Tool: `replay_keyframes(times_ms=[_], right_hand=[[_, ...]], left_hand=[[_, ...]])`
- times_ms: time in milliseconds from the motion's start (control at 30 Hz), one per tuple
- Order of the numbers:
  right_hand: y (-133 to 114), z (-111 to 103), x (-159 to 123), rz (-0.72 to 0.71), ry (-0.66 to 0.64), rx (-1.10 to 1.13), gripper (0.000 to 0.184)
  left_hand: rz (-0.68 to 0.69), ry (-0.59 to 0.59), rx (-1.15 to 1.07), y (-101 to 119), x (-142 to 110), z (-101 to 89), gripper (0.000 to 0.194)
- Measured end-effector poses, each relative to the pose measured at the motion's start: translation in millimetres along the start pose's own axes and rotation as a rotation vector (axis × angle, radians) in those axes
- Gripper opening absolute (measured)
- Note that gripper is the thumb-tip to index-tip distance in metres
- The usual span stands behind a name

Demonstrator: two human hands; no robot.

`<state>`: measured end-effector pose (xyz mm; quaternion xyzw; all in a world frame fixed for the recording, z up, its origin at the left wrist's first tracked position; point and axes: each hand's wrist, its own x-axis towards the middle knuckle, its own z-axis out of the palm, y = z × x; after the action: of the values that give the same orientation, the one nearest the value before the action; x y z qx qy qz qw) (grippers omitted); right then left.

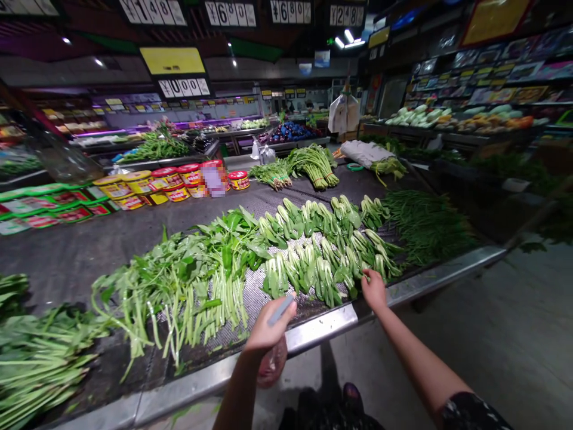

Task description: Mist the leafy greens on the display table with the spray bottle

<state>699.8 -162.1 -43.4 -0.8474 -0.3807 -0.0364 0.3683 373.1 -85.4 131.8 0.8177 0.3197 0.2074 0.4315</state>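
Note:
My left hand (268,324) is closed at the metal front edge of the vegetable stand, with a thin, flat grey strip (281,309) across its thumb side. Just below that hand hangs a reddish, see-through thing (272,362), perhaps a bag; its top is hidden by the hand. At the front of the rows of small bok choy (325,280), my right hand (374,289) has its fingers curled against the leaves of one, their tips partly hidden. The bok choy lie in two rough rows on a dark perforated mat.
Water spinach (224,269) lies left of the bok choy, and thin green stalks (430,227) lie right. Tubs (165,179) are stacked behind. Tied green bundles (313,167) rest at the back. A metal rim (322,327) runs along the front.

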Motion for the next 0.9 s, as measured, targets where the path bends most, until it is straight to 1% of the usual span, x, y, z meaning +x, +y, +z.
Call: replay_keyframes(times_ms=[100, 167, 267, 333, 533, 700, 733, 800, 900], right_hand=[[-11, 6, -16, -0.061, -0.081, -0.070, 0.031], [-17, 9, -26, -0.098, -0.149, -0.166, 0.030], [-23, 9, -36, -0.115, -0.202, -0.263, 0.029], [-25, 7, -38, -0.122, -0.225, -0.311, 0.030], [-25, 4, -36, -0.137, -0.275, -0.403, 0.034], [-24, 6, -36, -0.120, -0.279, -0.431, 0.033], [-23, 7, -36, -0.119, -0.278, -0.434, 0.033], [-23, 7, -36, -0.120, -0.277, -0.438, 0.032], [-22, 8, -37, -0.126, -0.278, -0.443, 0.033]], left_hand=[[0.021, -0.031, -0.019, -1, 0, -1.9, 0.039], [0.026, -0.060, -0.020, -3, 1, -1.8, 0.040], [-0.003, -0.056, -0.028, -5, 2, -0.6, 0.040], [-0.020, -0.051, -0.034, -5, 3, 0.0, 0.040], [-0.039, -0.098, 0.009, -4, 7, 1.2, 0.045], [-0.115, -0.160, 0.034, -4, 6, 6.2, 0.045], [-0.128, -0.154, 0.045, -4, 5, 6.4, 0.045], [-0.118, -0.106, 0.068, -4, 3, 4.4, 0.042], [-0.044, -0.030, 0.072, -2, 1, -4.1, 0.038]])
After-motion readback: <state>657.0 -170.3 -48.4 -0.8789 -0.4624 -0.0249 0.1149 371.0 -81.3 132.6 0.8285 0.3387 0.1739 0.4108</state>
